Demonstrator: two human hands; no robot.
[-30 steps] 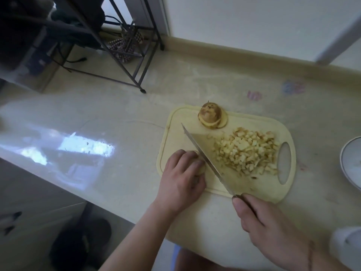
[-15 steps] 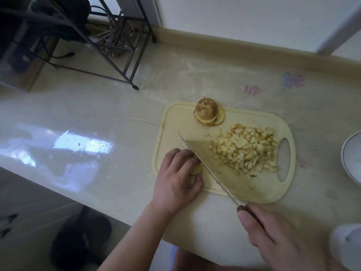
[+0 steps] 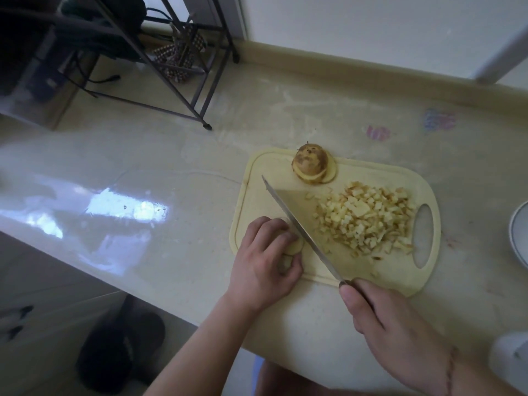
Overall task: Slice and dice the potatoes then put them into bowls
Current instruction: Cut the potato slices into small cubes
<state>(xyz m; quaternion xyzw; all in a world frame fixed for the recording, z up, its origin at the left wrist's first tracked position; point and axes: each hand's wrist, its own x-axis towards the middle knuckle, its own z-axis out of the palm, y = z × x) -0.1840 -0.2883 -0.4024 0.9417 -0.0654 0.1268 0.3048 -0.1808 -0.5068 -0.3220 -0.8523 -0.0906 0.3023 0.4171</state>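
Note:
A pale yellow cutting board (image 3: 257, 172) lies on the counter. A pile of diced potato (image 3: 368, 220) covers its right half. A stack of potato slices topped by an unpeeled end piece (image 3: 311, 164) stands at the board's far edge. My left hand (image 3: 267, 260) curls over a stack of potato slices (image 3: 294, 247) at the board's near left corner and holds it down. My right hand (image 3: 397, 330) grips the handle of a knife (image 3: 300, 228). Its blade lies diagonally across the board, right against the held slices.
A white bowl (image 3: 518, 235) shows at the right edge of the counter. Another white object (image 3: 511, 358) sits at the lower right. A black metal rack (image 3: 171, 67) stands at the back left. The counter's front edge runs below my left wrist.
The knife blade has shifted slightly along the slices under my left hand, and my right hand has drawn back a little. The camera view has moved.

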